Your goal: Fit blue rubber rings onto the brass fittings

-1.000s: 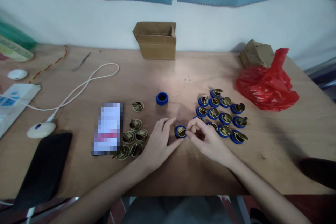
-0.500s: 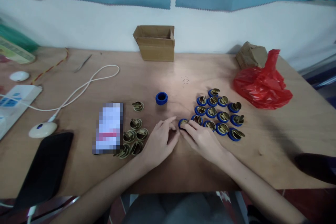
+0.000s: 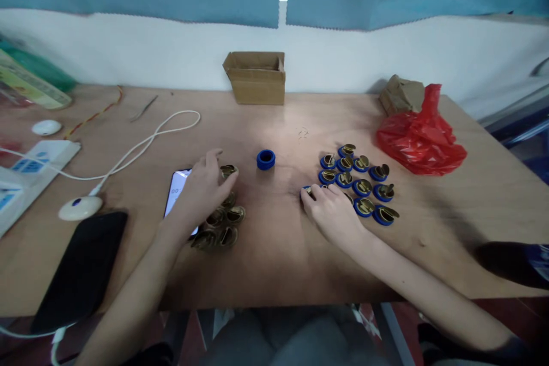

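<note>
My left hand (image 3: 201, 191) reaches over the phone (image 3: 175, 190), thumb and fingers spread around a round brass piece with a flap (image 3: 229, 170); whether it touches it I cannot tell. Several more such brass pieces (image 3: 235, 214) lie just below, partly under the wrist. My right hand (image 3: 332, 211) is closed at the left edge of the blue group, fingertips on a blue ring with a brass piece in it (image 3: 305, 191). Rows of blue rings fitted with brass pieces (image 3: 362, 187) stand beyond it, some hidden by the hand. A lone blue ring (image 3: 266, 159) without brass sits between the hands.
An open cardboard box (image 3: 258, 80) stands against the wall. At the right are a red plastic bag (image 3: 422, 140) and a brown package (image 3: 401, 94). To the left lie a black phone (image 3: 81, 266), a white cable (image 3: 146, 143), a power strip (image 3: 47, 163) and tweezers (image 3: 144, 108).
My left hand has moved left from the middle to the brass pieces and spread its fingers. The right hand shifted slightly right with the blue ring. The view has tilted a little.
</note>
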Tool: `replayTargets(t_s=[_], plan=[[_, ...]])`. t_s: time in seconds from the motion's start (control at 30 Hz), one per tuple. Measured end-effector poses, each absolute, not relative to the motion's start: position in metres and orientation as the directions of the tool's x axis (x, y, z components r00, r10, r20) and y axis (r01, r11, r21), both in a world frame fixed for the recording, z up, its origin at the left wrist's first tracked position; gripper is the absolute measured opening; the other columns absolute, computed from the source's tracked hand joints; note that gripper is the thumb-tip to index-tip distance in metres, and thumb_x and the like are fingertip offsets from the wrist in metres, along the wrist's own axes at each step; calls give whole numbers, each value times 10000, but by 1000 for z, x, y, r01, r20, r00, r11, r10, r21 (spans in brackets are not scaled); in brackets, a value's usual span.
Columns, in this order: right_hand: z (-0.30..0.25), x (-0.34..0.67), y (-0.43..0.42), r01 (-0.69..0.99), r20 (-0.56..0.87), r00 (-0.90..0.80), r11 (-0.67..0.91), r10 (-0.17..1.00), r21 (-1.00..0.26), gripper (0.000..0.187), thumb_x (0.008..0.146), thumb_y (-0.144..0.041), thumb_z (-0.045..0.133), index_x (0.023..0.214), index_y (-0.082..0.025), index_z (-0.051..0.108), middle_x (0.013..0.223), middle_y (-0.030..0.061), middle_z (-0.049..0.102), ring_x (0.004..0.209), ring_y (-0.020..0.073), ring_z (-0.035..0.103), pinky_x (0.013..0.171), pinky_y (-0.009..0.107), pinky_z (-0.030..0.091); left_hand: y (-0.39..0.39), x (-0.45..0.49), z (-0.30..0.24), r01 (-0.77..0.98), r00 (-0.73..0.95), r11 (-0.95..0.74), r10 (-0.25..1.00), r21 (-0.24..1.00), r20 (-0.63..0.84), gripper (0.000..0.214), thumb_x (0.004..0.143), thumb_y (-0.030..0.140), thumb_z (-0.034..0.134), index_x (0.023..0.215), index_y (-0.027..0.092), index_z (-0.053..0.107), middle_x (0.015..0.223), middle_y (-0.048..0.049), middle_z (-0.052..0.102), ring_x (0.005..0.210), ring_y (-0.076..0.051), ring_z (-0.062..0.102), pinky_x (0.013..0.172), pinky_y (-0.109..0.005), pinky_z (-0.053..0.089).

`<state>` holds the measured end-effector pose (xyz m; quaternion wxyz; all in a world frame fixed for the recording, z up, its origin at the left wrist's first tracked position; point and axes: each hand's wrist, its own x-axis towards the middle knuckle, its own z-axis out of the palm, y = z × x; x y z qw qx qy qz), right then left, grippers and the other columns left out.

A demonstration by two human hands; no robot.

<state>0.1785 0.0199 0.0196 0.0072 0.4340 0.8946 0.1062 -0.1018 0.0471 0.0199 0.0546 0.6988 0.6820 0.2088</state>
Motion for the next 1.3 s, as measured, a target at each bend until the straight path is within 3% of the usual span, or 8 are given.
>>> replayTargets(t_s=[0.17, 0.27, 0.4, 0.53, 0.7, 0.87, 1.07, 1.3], plan=[[41, 159, 33, 832, 55, -549, 539, 834, 131, 178, 946, -99, 502, 923, -108, 679, 842, 146, 670, 746, 245, 600, 717, 364, 340, 73, -113, 5, 941, -46, 22, 997, 336, 62, 364, 824, 359, 676, 1102, 133, 618, 1111, -192, 697, 1078, -369, 657, 907, -484, 532], [51, 142, 59, 806, 117, -590, 592, 799, 22, 188, 987, -201, 486, 1041, -123, 647, 986, 161, 668, 874, 272, 606, 764, 367, 380, 78, -107, 1, 949, -36, 15, 998, 314, 59, 173, 810, 299, 679, 907, 156, 662, 1034, -193, 716, 1065, -390, 655, 940, -517, 506], [41, 123, 102, 718, 168, -651, 673, 740, -178, 297, 981, -253, 544, 1234, -101, 573, 1223, 176, 630, 1075, 270, 587, 911, 371, 415, 74, -105, 5, 940, -57, 26, 995, 341, 81, 129, 840, 284, 654, 913, 178, 657, 1001, -158, 744, 1021, -373, 686, 894, -493, 529], [21, 114, 122, 665, 183, -662, 682, 727, -304, 244, 971, -231, 558, 1180, -112, 601, 1171, 146, 680, 1081, 255, 604, 934, 365, 423, 69, -102, 8, 849, -149, 57, 980, 525, 135, 195, 876, 307, 644, 1012, 168, 632, 1038, -141, 753, 992, -327, 718, 865, -449, 554], [20, 116, 115, 672, 238, -621, 663, 747, -330, 191, 957, -247, 574, 1104, -132, 611, 1093, 132, 711, 1021, 271, 637, 917, 395, 447, 66, -90, 7, 623, -183, -118, 939, 773, 291, 291, 859, 305, 693, 1101, 167, 607, 1073, -115, 740, 971, -253, 728, 876, -407, 578], [41, 134, 87, 500, 532, -469, 709, 705, -497, 314, 965, -269, 597, 1265, -178, 574, 1261, 109, 692, 1187, 259, 633, 1022, 409, 477, 51, -71, 18, 382, -209, -266, 908, 885, 363, 370, 785, 330, 790, 1094, 185, 649, 1028, -64, 732, 939, -204, 721, 844, -341, 592], [48, 158, 22, 391, 579, -478, 750, 661, -533, 449, 945, -212, 647, 1375, -224, 518, 1372, 81, 648, 1268, 221, 605, 1055, 394, 492, 18, -44, 33, 230, 62, -131, 991, 964, 120, 248, 736, 217, 771, 968, 176, 694, 960, -48, 733, 832, -184, 705, 706, -277, 580], [22, 174, -2, 426, 509, -501, 711, 700, -560, 481, 933, -185, 656, 1388, -240, 509, 1345, 60, 668, 1253, 226, 603, 1063, 435, 499, 3, -25, 20, 70, 267, 82, 959, 994, -97, 277, 747, 169, 760, 1020, 180, 711, 1026, -60, 762, 867, -189, 708, 789, -293, 563]])
